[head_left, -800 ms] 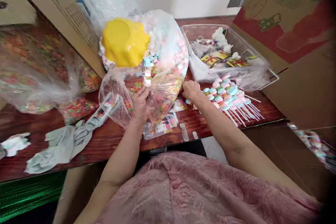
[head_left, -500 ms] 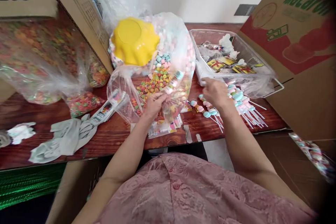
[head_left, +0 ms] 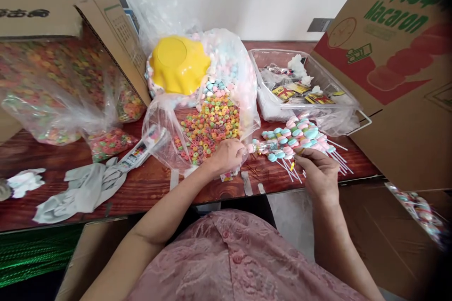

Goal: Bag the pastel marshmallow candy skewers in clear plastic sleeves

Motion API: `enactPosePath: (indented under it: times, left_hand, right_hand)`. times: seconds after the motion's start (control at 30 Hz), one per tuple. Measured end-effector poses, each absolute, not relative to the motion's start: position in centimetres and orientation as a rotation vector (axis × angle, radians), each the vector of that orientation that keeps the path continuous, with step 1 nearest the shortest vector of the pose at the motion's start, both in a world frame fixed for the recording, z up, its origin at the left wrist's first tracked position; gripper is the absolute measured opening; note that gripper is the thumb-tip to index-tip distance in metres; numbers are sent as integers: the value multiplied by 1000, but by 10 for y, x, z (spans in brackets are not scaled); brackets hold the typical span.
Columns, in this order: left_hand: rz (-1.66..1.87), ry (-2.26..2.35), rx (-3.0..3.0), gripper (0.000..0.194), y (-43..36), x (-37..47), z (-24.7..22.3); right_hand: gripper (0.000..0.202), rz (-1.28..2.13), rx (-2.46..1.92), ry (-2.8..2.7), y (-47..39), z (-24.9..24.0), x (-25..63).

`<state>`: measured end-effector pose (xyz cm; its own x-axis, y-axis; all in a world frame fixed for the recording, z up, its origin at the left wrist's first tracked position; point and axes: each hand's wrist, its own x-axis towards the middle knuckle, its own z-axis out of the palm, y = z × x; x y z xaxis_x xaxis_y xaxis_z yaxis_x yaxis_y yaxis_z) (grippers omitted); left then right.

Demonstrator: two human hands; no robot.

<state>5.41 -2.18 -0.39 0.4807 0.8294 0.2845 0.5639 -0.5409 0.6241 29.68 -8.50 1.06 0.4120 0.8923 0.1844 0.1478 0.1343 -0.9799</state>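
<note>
Red-brown bench (head_left: 141,193) by a white wall (head_left: 275,0), clear tub (head_left: 326,75) holding packets (head_left: 319,98). Left hand (head_left: 231,154) is closed on bagged candy (head_left: 267,146), right hand (head_left: 318,169) pinches a gold tie (head_left: 292,165).

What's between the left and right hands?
In the head view, a clear wrapped packet sticks out from the left hand toward the right hand; pastel marshmallow sticks lie below and beyond it.

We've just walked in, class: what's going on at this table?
A person's left hand holds one end of a clear-wrapped packet, while the right hand pinches a small gold strip. Pink and blue sweets on sticks lie on the table; coloured rings and an upturned yellow bowl are left of these.
</note>
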Motion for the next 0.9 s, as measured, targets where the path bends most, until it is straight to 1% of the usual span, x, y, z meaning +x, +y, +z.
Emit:
enactPosePath:
  times: [0.1,0.17,0.23,0.33,0.37,0.43,0.5,0.6,0.7,0.8,0.83,0.9]
  left_hand:
    - [612,1273,2310,34,-16,64,1]
    - [616,1257,2254,36,-16,64,5]
    - [773,1193,2166,34,-22,56,10]
    - [1193,1143,1798,22,-44,29,22]
    - [1311,1120,1598,18,-53,19,27]
    - [1464,1052,1221,15,-72,0,38]
    - [1486,976,985,18,-89,-9,47]
    - [1348,872,920,23,-105,-9,55]
    - [1285,830,906,26,-111,-9,51]
    - [1383,905,792,27,-113,-22,39]
    - [1421,937,751,27,-114,-28,35]
    - [1474,984,668,26,-116,-39,27]
  right_hand:
    - [13,683,-1239,-1057,-79,16,281]
    - [10,595,-1169,-1137,-77,22,272]
    - [6,464,-1095,-1243,-78,29,267]
    - [7,281,-1031,-1314,-82,37,261]
    - [8,275,-1017,-1303,-83,37,259]
    - [10,352,-968,-1266,-84,36,248]
    - [12,495,-893,-1285,-83,32,227]
    - [16,662,-742,-1432,-83,27,184]
    - [18,689,-597,-1519,-83,24,146]
    - [15,606,-576,-1710,-75,20,132]
    - [16,528,-610,-1854,-71,19,133]
    - [22,267,-721,-2199,-58,17,140]
